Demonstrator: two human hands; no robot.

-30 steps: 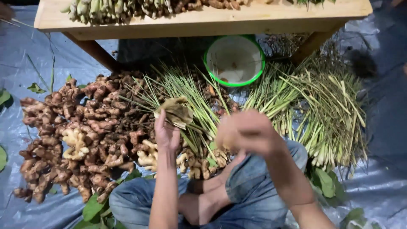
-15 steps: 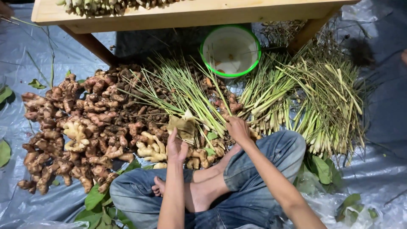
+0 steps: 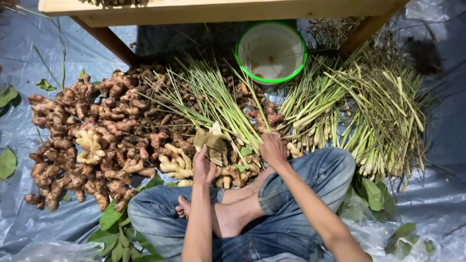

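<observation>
My left hand [image 3: 203, 167] has its grip pinching a dry, brownish husk [image 3: 211, 141] at the base of a bundle of green stalks [image 3: 218, 104], thumb and fingers closed on it. My right hand [image 3: 273, 149] sits at about three o'clock from it, fingers curled down onto the same bundle's base; I cannot tell whether that grip is pressed shut on a stalk or only resting there. The bundle fans away toward twelve o'clock, its root ends lying just above my crossed legs [image 3: 286, 204].

Out at nine o'clock spreads a big heap of knobbly roots [image 3: 82, 140], and at two to three o'clock lies a wide pile of loose stalks [image 3: 369, 111]. A white bucket with a green rim [image 3: 271, 51] stands at twelve o'clock under the wooden bench [image 3: 218, 10], holding only a few scraps. By my judgement the husking is early: one bundle in hand, and most stalks look untouched on the grey sheet [image 3: 24, 213].
</observation>
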